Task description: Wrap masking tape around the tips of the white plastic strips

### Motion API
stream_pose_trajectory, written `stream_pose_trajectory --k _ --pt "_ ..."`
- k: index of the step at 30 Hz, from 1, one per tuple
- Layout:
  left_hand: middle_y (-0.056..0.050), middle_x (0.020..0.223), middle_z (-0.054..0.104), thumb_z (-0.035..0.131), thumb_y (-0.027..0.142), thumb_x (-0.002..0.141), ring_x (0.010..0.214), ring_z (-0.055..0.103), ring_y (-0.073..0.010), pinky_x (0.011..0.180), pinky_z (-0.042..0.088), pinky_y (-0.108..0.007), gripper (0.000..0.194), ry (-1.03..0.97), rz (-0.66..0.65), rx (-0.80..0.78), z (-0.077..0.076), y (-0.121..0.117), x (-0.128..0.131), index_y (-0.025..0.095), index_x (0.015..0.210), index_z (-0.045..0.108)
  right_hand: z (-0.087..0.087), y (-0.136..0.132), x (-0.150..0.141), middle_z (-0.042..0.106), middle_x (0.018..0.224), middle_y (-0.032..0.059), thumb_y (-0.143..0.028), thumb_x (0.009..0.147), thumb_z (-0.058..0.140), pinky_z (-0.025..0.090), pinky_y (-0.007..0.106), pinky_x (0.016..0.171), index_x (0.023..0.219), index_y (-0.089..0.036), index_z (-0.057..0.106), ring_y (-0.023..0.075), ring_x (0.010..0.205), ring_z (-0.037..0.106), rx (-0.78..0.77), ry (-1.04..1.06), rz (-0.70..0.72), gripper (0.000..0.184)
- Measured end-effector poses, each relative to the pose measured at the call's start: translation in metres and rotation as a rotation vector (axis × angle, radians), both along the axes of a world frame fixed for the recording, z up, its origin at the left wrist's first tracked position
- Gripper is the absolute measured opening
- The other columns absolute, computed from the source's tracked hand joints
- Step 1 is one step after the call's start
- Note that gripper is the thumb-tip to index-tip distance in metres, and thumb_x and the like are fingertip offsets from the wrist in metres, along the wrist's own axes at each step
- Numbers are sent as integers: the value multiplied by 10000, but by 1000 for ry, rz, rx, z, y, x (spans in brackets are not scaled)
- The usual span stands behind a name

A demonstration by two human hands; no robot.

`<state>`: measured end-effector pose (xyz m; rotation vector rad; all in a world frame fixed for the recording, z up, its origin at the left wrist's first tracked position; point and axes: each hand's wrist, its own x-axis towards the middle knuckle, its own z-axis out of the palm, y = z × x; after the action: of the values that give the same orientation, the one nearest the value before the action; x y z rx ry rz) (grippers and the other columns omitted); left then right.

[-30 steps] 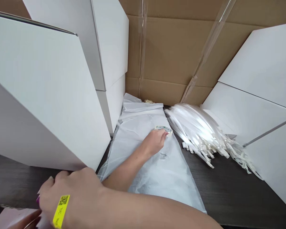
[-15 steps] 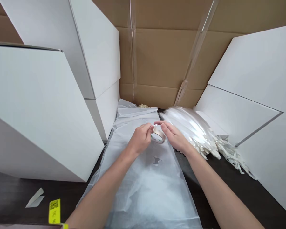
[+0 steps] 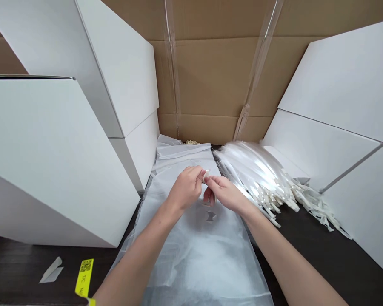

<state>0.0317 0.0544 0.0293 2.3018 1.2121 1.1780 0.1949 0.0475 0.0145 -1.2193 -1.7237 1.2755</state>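
Tape roll [image 3: 206, 173]: held between both hands over the upper half of a translucent white sheet [image 3: 223, 263], mostly hidden by fingers, only a pale bit sticking up at the fingertips. Left hand [image 3: 187, 185]: thumb and forefinger pinched on that pale bit, other fingers folded in. Right hand [image 3: 226, 193]: thumb up against the same spot, fingers curled underneath; exact grip on the roll, cannot tell. Just below the hands: small dark patch [image 3: 211, 217] on the sheet. Right of the sheet, on the dark table [image 3: 309, 250]: bundle of clear strips [image 3: 255, 161] with whitish ends. Behind: brown cardboard [image 3: 217, 76] with clear tape seams. White boxes along both sides. Lower left: yellow label [image 3: 84, 276], near a pale scrap [image 3: 52, 270] on the table.
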Motion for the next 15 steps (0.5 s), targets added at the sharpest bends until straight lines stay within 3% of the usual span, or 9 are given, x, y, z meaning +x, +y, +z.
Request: stream_pose_trajectory --k 4,9,15 --pt "4 659 518 370 293 1024 640 458 -139 634 343 -270 362 -49 10 -91 1 -2 3 190 678 383 -1 -1 -6 645 593 -9 -487 1007 418 418 244 526 784 -196 552 120 475 553 73 -83 -120 389" --pt "25 568 539 358 351 1038 571 478 -128 590 350 -255 402 -129 -54 -249 6 -6 4 193 677 437 -10 -3 -16 647 628 -21 -471 1023 372 410 246 539 851 -218 520 127 516 548 139 -32 -166 339" --pt "4 721 631 356 311 1037 677 554 -134 653 405 -254 363 -88 -153 -257 8 -8 5 191 714 470 -24 3 -12 609 646 -15 -535 1017 389 419 257 595 827 -218 498 137 592 552 258 81 -234 385"
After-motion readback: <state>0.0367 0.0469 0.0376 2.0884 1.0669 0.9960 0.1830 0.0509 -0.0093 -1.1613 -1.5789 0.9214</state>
